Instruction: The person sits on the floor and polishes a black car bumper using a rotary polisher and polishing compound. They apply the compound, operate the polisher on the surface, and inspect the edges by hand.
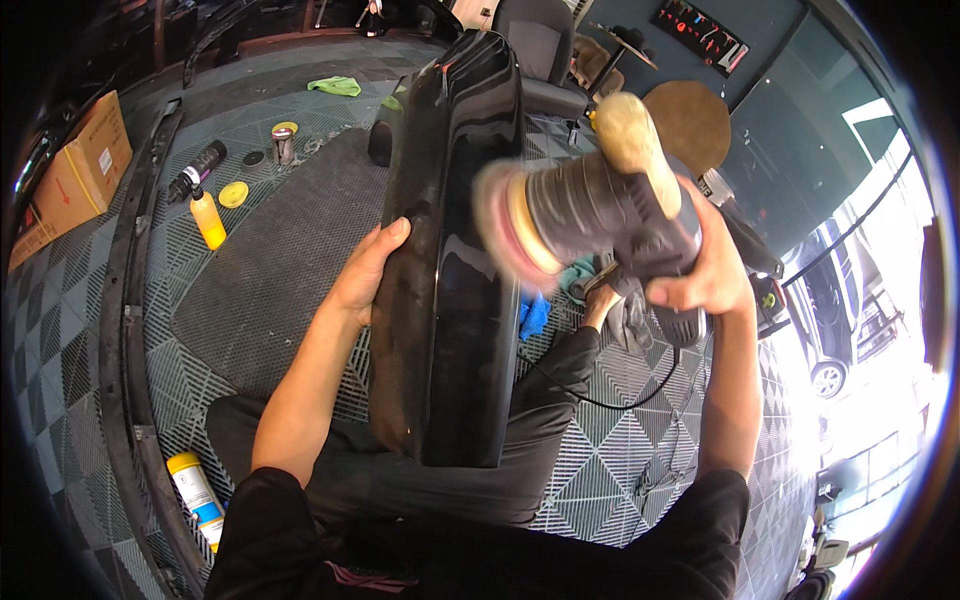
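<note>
A long, glossy black car body panel (480,350) stands tilted up in front of me, its lower end by my crossed legs. My left hand (368,268) grips its left edge, thumb lying over the dull side face. My right hand (718,262) is wrapped round the body of a black electric polisher (585,210) with a pale, worn front handle (632,135). The polisher's round foam pad (515,225) is smeared by motion. It faces the panel's glossy right side, and whether it touches I cannot tell. Fingers behind the polisher are partly hidden.
A black power cord (630,405) loops below the polisher over my leg. A blue cloth (534,314) lies right of the panel. At left are a yellow bottle (208,220), a black bottle (200,168), a cardboard box (85,180) and a wipes canister (195,495). An office chair (535,50) stands behind.
</note>
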Demonstrator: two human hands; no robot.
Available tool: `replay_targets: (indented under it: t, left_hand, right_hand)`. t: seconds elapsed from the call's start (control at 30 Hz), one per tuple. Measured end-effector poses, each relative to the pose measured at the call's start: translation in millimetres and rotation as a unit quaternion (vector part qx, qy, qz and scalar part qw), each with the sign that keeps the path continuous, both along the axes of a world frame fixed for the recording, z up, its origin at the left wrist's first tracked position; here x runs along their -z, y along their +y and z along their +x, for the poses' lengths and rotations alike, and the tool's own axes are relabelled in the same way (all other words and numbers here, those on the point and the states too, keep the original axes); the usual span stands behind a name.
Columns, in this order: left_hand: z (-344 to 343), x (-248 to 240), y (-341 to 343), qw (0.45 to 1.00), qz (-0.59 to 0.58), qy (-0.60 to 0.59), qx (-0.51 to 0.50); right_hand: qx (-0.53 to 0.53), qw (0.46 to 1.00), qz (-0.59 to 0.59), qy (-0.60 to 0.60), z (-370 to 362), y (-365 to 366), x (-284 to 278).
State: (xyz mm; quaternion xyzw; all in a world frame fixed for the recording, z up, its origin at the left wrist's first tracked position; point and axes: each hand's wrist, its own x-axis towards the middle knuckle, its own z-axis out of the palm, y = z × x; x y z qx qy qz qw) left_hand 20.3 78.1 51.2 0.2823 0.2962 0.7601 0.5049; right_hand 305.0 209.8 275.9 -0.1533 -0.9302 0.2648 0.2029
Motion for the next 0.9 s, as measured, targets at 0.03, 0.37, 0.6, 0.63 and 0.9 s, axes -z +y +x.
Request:
replay_targets:
  t: [0.03,0.37,0.6,0.63,0.9]
  left_hand:
    - [0,1,0,1.0,0.005,0.002,0.007]
    - [-6,3,0,1.0,0.005,0.002,0.007]
    - [-13,-5,1,0.999,0.002,-0.042,-0.009]
    - [-19,-1,2,0.999,0.01,-0.043,0.01]
    - [-32,2,8,0.996,0.052,-0.046,0.058]
  right_hand:
    - [0.003,1.0,0.001,0.006,-3,4,-3]
    - [-0.003,1.0,0.006,0.015,-17,11,-9]
    - [-0.031,0.998,0.056,-0.029,19,-14,9]
    - [-0.044,0.997,0.056,-0.029,24,-17,13]
    - [-0.085,0.994,0.061,-0.034,49,-45,25]
